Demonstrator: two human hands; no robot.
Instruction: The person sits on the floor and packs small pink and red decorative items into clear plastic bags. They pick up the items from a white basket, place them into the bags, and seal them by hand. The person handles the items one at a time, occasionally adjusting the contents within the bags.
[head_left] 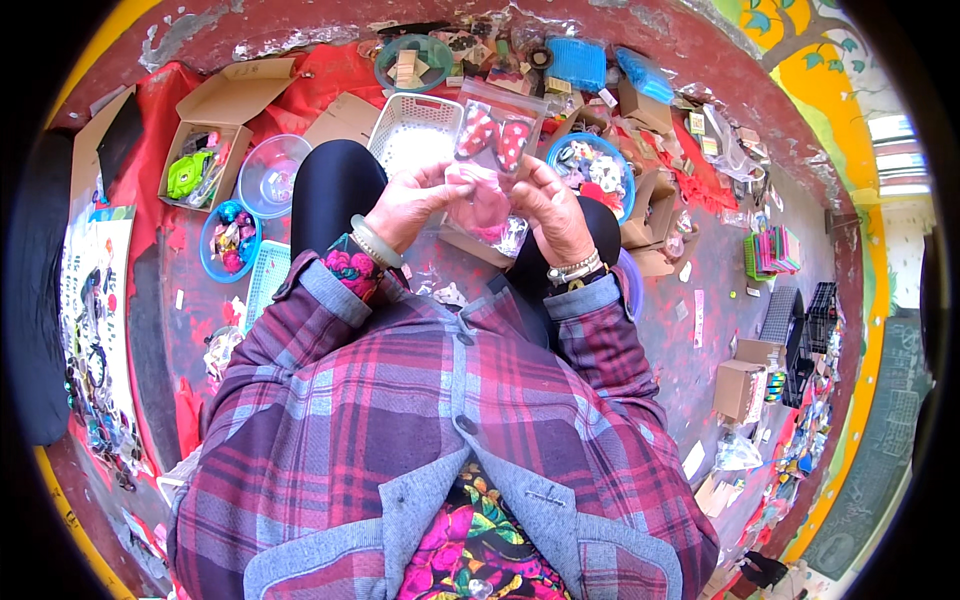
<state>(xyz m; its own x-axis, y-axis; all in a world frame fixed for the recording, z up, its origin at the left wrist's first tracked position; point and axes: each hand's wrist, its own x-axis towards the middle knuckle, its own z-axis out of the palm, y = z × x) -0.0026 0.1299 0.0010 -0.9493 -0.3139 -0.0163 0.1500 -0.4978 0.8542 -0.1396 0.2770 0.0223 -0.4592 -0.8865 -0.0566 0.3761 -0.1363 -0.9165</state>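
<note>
In front of my lap, both hands hold a clear plastic bag [528, 106] by its sides. A red bow with white dots and dark edging [512, 142] shows in the bag's far part. Nearer to me is a soft pink piece [476, 197]; I cannot tell if it lies inside the bag or against it. My left hand [408, 208] pinches at the pink piece's left edge, thumb and fingers closed. My right hand [556, 214] has its thumb and fingers closed on the bag's right edge. Beneath them, a small open carton [478, 250] stands between my knees.
A white basket [388, 118] stands just beyond my left hand. To the right is a blue-rimmed tub [628, 178] of small items. At left are a clear basin [270, 175], a blue tub [206, 244] of colourful pieces and an open cardboard box [233, 140]. Brown cartons [652, 212] crowd the right.
</note>
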